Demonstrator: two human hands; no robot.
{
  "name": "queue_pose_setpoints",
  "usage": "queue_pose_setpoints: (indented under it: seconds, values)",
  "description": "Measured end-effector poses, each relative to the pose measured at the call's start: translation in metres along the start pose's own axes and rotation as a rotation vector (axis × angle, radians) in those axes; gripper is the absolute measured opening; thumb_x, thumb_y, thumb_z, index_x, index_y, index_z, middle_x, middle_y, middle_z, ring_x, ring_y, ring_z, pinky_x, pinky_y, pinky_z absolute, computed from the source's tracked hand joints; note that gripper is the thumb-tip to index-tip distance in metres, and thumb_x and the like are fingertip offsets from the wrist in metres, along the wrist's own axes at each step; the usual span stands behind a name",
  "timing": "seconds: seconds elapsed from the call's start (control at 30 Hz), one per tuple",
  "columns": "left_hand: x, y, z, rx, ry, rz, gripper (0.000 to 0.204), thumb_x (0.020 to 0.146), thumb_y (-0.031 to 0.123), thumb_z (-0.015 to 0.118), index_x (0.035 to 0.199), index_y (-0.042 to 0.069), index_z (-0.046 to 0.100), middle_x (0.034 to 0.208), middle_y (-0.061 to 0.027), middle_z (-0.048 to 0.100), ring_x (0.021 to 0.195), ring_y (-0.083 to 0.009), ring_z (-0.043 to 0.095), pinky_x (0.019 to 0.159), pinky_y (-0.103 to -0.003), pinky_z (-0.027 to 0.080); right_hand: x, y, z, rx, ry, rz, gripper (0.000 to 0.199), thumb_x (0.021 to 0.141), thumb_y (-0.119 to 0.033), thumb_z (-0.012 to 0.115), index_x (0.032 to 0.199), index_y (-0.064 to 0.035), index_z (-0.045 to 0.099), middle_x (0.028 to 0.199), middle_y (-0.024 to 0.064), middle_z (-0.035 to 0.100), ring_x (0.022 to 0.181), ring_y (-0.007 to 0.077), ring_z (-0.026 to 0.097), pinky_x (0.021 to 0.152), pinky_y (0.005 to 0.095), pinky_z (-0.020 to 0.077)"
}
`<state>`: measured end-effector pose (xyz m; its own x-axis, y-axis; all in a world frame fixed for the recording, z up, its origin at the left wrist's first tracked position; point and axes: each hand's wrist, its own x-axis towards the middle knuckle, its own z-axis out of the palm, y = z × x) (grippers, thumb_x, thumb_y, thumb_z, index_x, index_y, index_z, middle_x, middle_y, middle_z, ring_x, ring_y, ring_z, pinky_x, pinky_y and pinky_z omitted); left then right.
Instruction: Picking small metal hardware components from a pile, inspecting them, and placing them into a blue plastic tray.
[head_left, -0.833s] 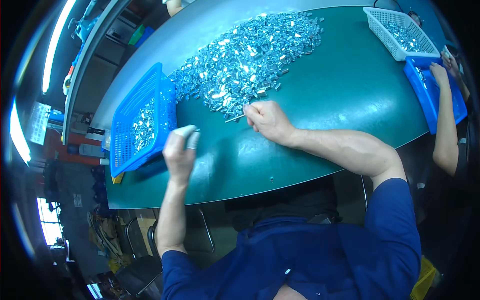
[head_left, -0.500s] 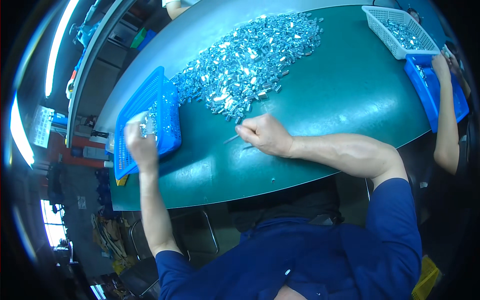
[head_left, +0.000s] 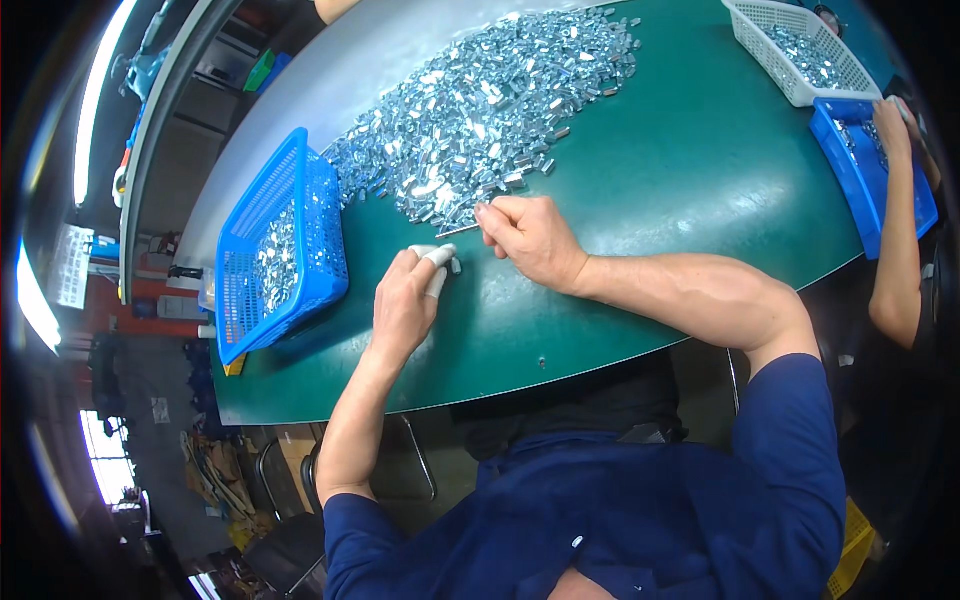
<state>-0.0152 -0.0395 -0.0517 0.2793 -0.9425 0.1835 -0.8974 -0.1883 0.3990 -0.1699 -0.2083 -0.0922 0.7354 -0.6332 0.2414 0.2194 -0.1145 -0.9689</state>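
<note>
My right hand (head_left: 535, 245) is closed around a thin metal rod (head_left: 460, 231), which points left from its fingers above the green tabletop. Just left of it is my left hand (head_left: 402, 305), with white covers on some fingertips. Its fingers are curled together, and a small shiny metal piece (head_left: 456, 267) shows at their tips. Beyond both hands spreads a big heap of small metal pieces (head_left: 490, 110). To the left stands a blue plastic basket (head_left: 325, 235) with many of the same pieces inside.
At the far right are a white basket (head_left: 740, 35) of metal pieces and a blue bin (head_left: 870, 205), where another person's hand (head_left: 893, 128) reaches in. The table's curved front edge (head_left: 590, 362) runs close to my body.
My left hand has moved from the blue basket rightward to beside the rod. The right hand has shifted slightly, still gripping the rod. A metal piece now shows at my left fingertips.
</note>
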Motion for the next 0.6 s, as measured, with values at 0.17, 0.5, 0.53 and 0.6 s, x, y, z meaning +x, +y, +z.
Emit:
queue_pose_setpoints:
  seconds: [0.17,0.5,0.53,0.6]
  values:
    - [0.007,-0.002,-0.002,0.177,-0.025,0.295,0.024,0.086,0.002,0.075,0.11,0.006,0.075,0.111,-0.0121,0.071,0.103,-0.035,0.067,0.089,-0.041,0.055,-0.001,0.002,0.0,0.009,-0.006,0.017,0.044,0.107,-0.028,0.058,0.075,0.0008,0.065,0.065,0.0044,0.065,0.057,0.0095,0.061,0.054,0.0285,0.0474]
    - [-0.007,-0.01,0.011,-0.262,0.133,-0.138,0.019,0.09,0.003,0.079,0.108,0.001,0.073,0.097,-0.0094,0.073,0.083,-0.0168,0.07,0.076,-0.031,0.056,-0.002,0.001,0.003,-0.233,-0.132,-0.001,0.033,0.096,-0.029,0.066,0.078,-0.0011,0.066,0.07,0.0181,0.065,0.065,0.0361,0.064,0.062,0.0449,0.0484]
    - [-0.007,-0.009,0.011,-0.264,0.134,-0.139,0.019,0.09,0.003,0.079,0.108,0.001,0.073,0.097,-0.0094,0.073,0.083,-0.0168,0.07,0.076,-0.031,0.056,-0.002,0.001,0.003,-0.258,-0.129,-0.005,0.032,0.096,-0.028,0.067,0.079,-0.0011,0.066,0.072,0.0184,0.066,0.067,0.0367,0.065,0.063,0.0453,0.0489]
    - [-0.006,-0.006,0.011,-0.249,0.149,-0.104,0.02,0.088,0.002,0.08,0.106,0.001,0.073,0.094,-0.0096,0.073,0.083,-0.0191,0.07,0.076,-0.032,0.056,-0.003,0.002,0.003,-0.279,-0.12,-0.013,0.032,0.097,-0.028,0.067,0.081,-0.0012,0.067,0.074,0.0186,0.067,0.07,0.0372,0.066,0.065,0.0462,0.0498]
